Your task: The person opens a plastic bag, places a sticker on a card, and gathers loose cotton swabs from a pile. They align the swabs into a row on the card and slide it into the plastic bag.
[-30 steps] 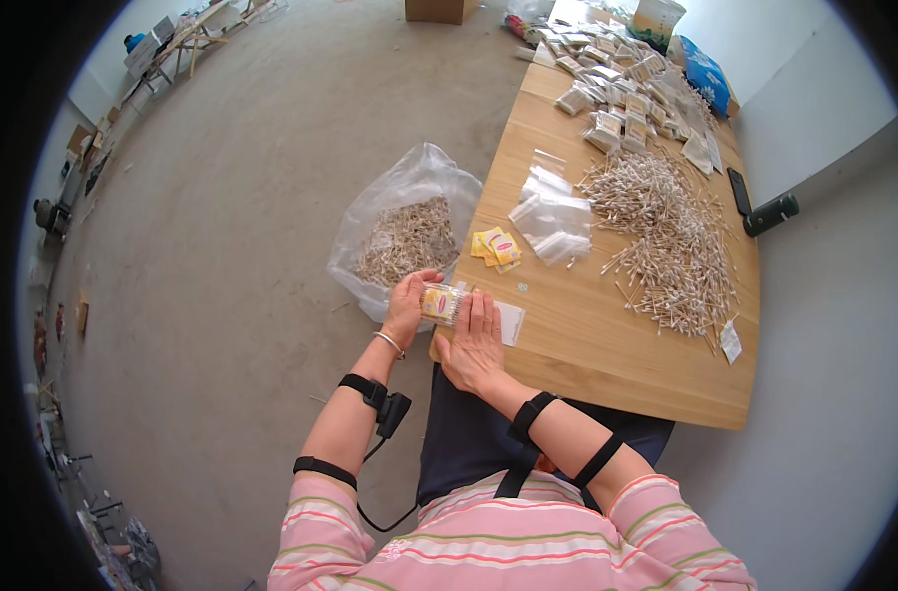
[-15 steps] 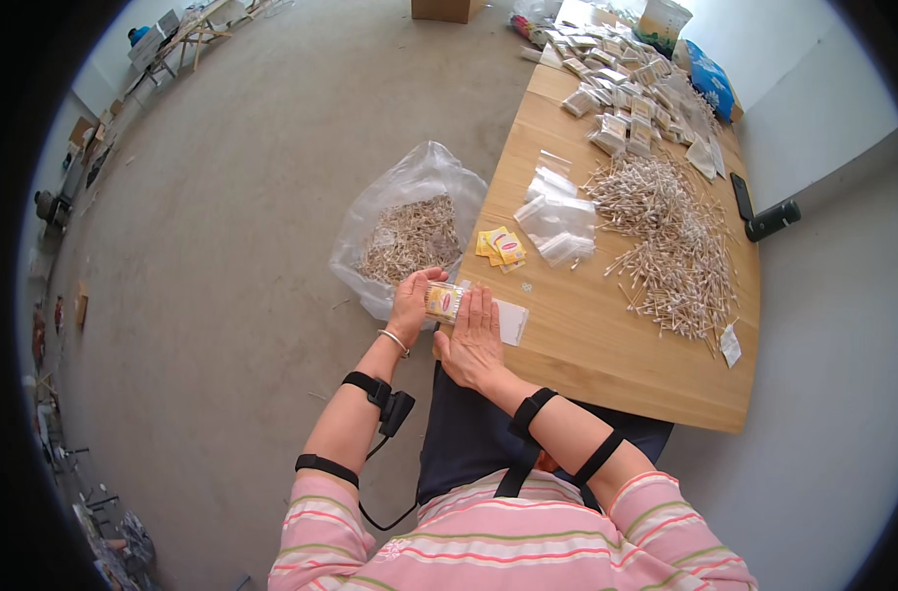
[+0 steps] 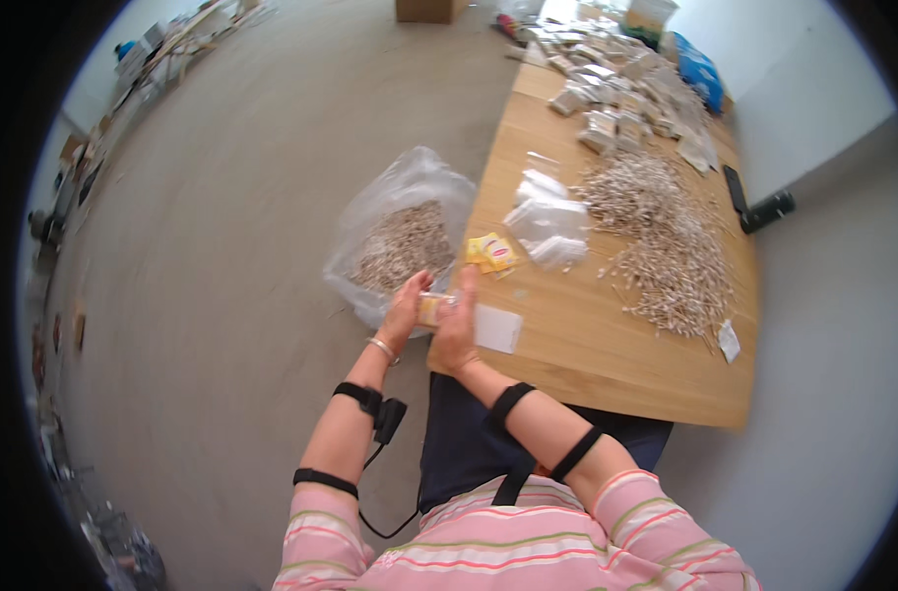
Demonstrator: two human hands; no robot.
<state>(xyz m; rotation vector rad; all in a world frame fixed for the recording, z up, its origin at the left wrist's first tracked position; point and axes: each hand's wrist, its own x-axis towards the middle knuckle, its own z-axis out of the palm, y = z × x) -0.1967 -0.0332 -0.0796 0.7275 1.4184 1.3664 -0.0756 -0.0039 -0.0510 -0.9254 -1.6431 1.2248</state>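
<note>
A small clear packet of cotton swabs (image 3: 430, 310) with a yellow card inside is held between my two hands at the table's near left corner. My left hand (image 3: 401, 317) grips its left side, fingers curved around it. Against its right side presses my right hand (image 3: 457, 330), fingers straight and together, edge-on. A white card (image 3: 498, 329) lies flat on the table just right of that hand. Beyond my fingers are several yellow printed cards (image 3: 492, 252). Flat clear plastic bags (image 3: 549, 231) lie farther along, beside a big heap of loose cotton swabs (image 3: 656, 236).
Left of the wooden table (image 3: 567, 345), a large clear plastic sack (image 3: 355, 222) of swabs stands on the floor. Filled packets (image 3: 616, 89) are piled at the far end. A phone (image 3: 734, 187) and a dark cylinder (image 3: 768, 212) lie by the wall.
My right hand has turned from lying palm-down over the packet to edge-on against its right side. The packet has shifted slightly left and nearer; the whole view has also shifted and blurred.
</note>
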